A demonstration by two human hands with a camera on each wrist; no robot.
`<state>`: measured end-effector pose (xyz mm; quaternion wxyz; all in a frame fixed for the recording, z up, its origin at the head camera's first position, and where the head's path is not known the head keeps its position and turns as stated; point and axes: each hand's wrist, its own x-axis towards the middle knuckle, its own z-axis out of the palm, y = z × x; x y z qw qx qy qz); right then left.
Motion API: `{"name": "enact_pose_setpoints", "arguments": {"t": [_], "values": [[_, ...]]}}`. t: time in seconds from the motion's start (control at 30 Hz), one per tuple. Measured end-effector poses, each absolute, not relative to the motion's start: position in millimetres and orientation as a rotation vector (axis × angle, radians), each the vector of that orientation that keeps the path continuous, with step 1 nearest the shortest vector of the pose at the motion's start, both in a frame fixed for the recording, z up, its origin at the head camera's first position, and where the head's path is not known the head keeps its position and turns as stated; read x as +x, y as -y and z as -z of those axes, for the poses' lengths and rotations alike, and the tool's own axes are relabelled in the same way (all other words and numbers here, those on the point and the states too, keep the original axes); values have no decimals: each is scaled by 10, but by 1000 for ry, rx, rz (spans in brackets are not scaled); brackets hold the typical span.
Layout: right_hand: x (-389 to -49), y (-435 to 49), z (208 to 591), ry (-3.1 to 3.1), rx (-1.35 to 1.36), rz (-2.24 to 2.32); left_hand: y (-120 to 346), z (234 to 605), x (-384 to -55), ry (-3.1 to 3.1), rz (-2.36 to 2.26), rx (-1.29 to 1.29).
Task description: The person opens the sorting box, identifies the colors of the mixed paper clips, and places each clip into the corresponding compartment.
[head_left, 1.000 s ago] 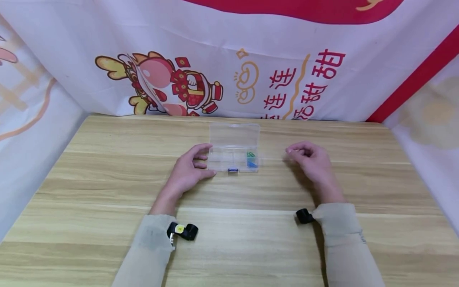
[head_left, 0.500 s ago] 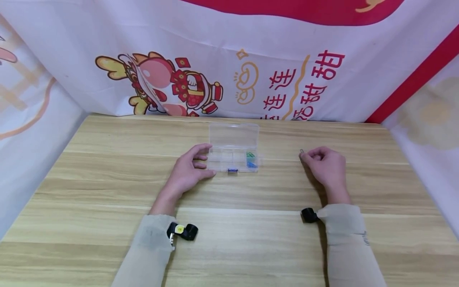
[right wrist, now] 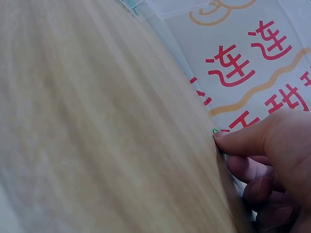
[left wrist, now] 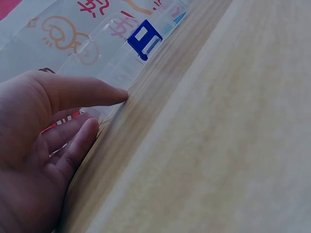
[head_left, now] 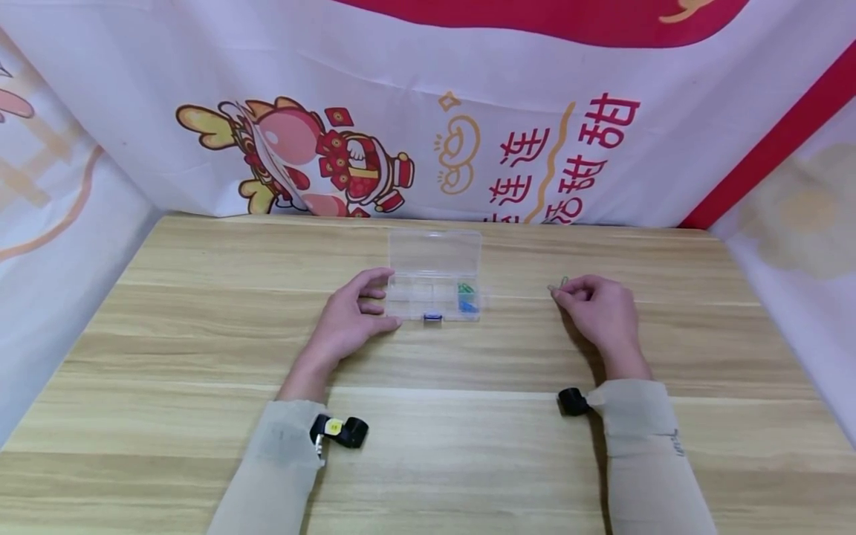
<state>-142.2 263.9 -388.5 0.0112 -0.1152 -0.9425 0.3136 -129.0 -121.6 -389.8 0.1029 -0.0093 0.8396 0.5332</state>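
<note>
A clear compartment box [head_left: 423, 306] stands on the table, its transparent lid [head_left: 435, 253] raised at the back. Green paper clips [head_left: 466, 288] lie in a right-end compartment, and small blue pieces [head_left: 468, 306] in the one before it. My left hand [head_left: 349, 312] holds the box's left end, thumb at the front corner and index finger at the rear. To the right of the box, my right hand [head_left: 600, 310] pinches a small green paper clip [right wrist: 215, 130] between thumb and fingertips, close over the table. Its wire loop pokes out beyond the fingers; the rest is hidden.
A blue latch [left wrist: 145, 40] sits on the box's front side. The wood-grain table [head_left: 455, 446] runs back to a printed cloth [head_left: 428, 148], which hangs close behind the raised lid. More cloth hangs at both sides.
My right hand moved right, away from the box, then slightly back left. The clip's wire now shows past its fingertips. My left hand and the box have stayed put.
</note>
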Motion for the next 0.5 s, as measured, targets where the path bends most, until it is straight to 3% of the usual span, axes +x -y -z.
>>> {"name": "enact_pose_setpoints", "arguments": {"t": [0.5], "values": [[-1425,-2643,3850,2888,-308,-1208,1227,3909,-1301,-2475,-1571,-25]]}}
